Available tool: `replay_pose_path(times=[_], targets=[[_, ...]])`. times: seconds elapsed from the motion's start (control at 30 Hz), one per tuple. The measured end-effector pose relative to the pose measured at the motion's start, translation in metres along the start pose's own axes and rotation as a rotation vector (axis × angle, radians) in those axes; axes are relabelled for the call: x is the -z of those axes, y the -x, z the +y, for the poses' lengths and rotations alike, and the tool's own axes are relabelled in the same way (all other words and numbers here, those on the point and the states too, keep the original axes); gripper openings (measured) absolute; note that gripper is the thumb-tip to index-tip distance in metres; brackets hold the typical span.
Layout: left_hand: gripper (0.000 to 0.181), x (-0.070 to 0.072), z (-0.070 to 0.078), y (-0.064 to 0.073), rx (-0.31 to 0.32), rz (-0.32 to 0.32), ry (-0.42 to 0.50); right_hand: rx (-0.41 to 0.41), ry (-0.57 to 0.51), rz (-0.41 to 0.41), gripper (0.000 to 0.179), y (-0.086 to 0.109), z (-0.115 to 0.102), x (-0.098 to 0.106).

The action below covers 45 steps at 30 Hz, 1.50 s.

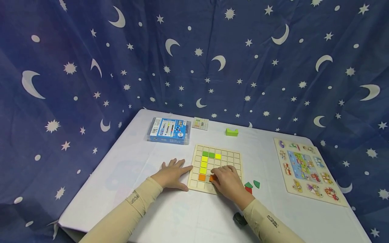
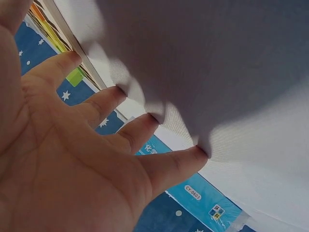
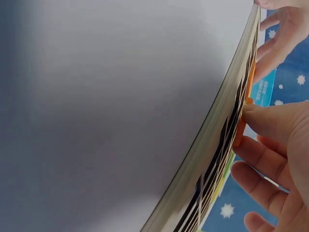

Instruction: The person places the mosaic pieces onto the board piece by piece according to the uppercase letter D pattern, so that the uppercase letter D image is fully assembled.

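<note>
A wooden grid board (image 1: 194, 184) lies mid-table, with green, yellow and orange square tiles set in some of its cells. My right hand (image 1: 228, 180) is over the board's lower part and pinches an orange tile (image 1: 211, 178) between thumb and fingers; in the right wrist view the orange tile (image 3: 240, 126) sits against the board's surface. One orange tile (image 1: 202, 177) lies in a cell left of it, below a column of yellow tiles (image 1: 204, 164). Fingers spread, my left hand (image 1: 172, 174) rests on the table with fingertips at the board's left edge.
Right of the board lie green pieces (image 1: 256, 184) and a red piece (image 1: 248, 189), partly hidden by my right hand. A black object (image 1: 240, 219) is near that forearm. Behind stand a blue-labelled case (image 1: 169, 131), a pattern card (image 1: 200, 124) and a green block (image 1: 232, 132). A picture puzzle (image 1: 307, 168) lies right.
</note>
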State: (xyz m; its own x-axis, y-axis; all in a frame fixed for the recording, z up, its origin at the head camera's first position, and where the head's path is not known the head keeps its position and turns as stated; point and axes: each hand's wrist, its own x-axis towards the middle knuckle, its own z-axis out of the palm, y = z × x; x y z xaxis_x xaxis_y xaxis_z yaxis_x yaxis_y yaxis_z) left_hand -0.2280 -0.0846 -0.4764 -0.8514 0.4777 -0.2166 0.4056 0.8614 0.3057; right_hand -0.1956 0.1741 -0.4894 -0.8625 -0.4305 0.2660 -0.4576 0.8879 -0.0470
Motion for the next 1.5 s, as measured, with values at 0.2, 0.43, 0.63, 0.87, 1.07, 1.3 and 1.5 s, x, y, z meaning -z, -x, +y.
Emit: replay_pose_path(times=[0.2,0.43,0.63,0.87,1.07,1.3,1.5], targets=[[0.092,-0.0008,-0.0016,0.0000,-0.011,0.007,0.002,0.035,-0.006,0.004,0.033,-0.0079,-0.0058,-0.0031],[0.092,-0.0012,-0.0027,-0.0008,-0.006,0.005,-0.004,0.058,-0.023,0.017,0.032,-0.0087,-0.0066,-0.0047],[0.093,-0.0006,-0.0028,-0.0006,-0.002,-0.001,-0.005,0.046,-0.019,0.009,0.034,-0.0084,-0.0074,-0.0051],[0.092,-0.0003,-0.0017,-0.0005,-0.011,0.002,-0.014,0.026,-0.020,-0.007,0.034,-0.0081,-0.0085,-0.0059],[0.093,-0.0009,-0.0024,-0.0013,-0.006,-0.001,-0.020,0.010,-0.022,-0.023,0.035,-0.0076,-0.0086,-0.0062],[0.093,-0.0003,-0.0016,-0.0007,-0.011,0.008,-0.031,0.017,-0.019,-0.004,0.035,-0.0065,-0.0077,-0.0060],[0.092,0.0010,-0.0002,0.0013,-0.014,0.011,-0.035,0.017,-0.038,0.010,0.037,-0.0047,-0.0033,-0.0014]])
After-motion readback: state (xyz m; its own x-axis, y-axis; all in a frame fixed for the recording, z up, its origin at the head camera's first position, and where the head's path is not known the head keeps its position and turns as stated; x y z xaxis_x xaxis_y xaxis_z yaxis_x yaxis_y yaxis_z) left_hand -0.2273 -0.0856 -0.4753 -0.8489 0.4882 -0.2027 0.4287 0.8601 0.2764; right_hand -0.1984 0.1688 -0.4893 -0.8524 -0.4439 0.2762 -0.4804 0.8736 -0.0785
